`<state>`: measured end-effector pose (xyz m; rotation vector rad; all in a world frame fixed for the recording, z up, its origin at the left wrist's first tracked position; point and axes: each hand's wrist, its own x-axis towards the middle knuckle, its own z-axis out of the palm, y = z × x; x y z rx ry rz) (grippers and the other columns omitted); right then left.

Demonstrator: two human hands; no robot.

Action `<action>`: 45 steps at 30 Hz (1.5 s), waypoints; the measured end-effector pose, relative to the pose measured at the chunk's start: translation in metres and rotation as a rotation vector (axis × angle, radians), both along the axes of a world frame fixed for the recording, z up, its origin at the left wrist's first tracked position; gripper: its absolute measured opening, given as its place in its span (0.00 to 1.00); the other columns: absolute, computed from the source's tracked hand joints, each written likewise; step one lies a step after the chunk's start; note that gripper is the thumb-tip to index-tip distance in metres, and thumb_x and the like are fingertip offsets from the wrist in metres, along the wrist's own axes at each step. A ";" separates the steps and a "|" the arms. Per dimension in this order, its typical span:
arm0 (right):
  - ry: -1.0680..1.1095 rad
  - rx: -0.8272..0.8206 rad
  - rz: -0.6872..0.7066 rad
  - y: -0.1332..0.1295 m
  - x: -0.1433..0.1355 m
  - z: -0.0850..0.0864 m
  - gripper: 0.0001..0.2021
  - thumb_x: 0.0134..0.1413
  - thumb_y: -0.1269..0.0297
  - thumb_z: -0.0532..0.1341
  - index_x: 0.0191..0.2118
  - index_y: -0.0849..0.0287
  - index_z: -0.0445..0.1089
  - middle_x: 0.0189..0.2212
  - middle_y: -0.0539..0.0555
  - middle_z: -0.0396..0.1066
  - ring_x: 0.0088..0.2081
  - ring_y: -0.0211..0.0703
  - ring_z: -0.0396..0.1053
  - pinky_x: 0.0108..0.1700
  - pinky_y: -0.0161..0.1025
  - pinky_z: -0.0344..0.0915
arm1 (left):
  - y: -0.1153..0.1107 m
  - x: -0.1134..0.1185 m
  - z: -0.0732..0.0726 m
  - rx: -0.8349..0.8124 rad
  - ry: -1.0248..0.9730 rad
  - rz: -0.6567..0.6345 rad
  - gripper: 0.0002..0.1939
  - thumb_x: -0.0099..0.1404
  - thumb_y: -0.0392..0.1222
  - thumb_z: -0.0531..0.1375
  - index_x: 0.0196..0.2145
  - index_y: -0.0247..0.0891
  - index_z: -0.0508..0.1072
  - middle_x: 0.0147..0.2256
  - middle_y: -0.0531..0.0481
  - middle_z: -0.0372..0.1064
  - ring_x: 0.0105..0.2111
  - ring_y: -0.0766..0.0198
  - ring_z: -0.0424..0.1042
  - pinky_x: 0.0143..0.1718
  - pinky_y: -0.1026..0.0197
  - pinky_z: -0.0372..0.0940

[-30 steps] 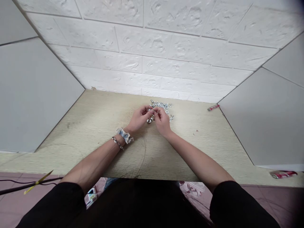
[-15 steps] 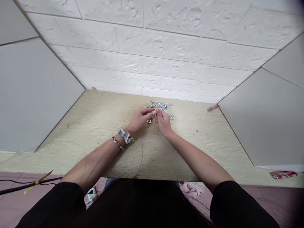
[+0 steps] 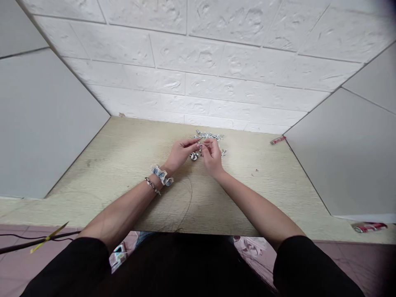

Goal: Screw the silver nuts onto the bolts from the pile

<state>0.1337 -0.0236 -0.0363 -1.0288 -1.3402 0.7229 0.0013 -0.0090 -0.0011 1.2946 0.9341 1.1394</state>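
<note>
Closely, left hand [image 3: 180, 155] faces right hand [image 3: 213, 160], fingers [image 3: 192, 141] bent.

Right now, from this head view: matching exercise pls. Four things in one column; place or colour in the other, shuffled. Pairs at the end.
Things:
1. loose metal parts
2. scrunchie
3. thin tie strip
4. right sleeve

Places and colours:
A. at the lower left, seen against the pink floor
B. black
C. on the tabletop, in front of the white wall
D. around the wrist of the left hand

Pairs: 1-C, 2-D, 3-A, 4-B
</note>
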 end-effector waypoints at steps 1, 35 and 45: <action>-0.005 0.009 -0.004 0.000 -0.001 0.000 0.10 0.55 0.56 0.57 0.40 0.54 0.60 0.30 0.47 0.66 0.25 0.33 0.60 0.29 0.34 0.59 | 0.000 0.000 0.000 -0.004 -0.012 0.004 0.19 0.50 0.46 0.68 0.39 0.36 0.79 0.38 0.46 0.77 0.39 0.60 0.73 0.45 0.57 0.67; -0.015 -0.054 -0.030 0.002 0.001 0.002 0.12 0.59 0.51 0.53 0.34 0.55 0.64 0.21 0.44 0.64 0.22 0.34 0.62 0.29 0.35 0.61 | 0.002 -0.003 -0.002 0.038 0.006 -0.039 0.18 0.50 0.50 0.68 0.37 0.36 0.79 0.34 0.47 0.77 0.37 0.60 0.73 0.44 0.57 0.66; 0.003 -0.008 0.018 -0.001 -0.002 -0.001 0.06 0.58 0.60 0.54 0.38 0.55 0.63 0.30 0.48 0.68 0.28 0.35 0.66 0.33 0.36 0.65 | 0.001 0.001 -0.002 -0.040 -0.125 -0.028 0.19 0.49 0.49 0.69 0.37 0.35 0.79 0.36 0.46 0.76 0.36 0.63 0.72 0.42 0.57 0.67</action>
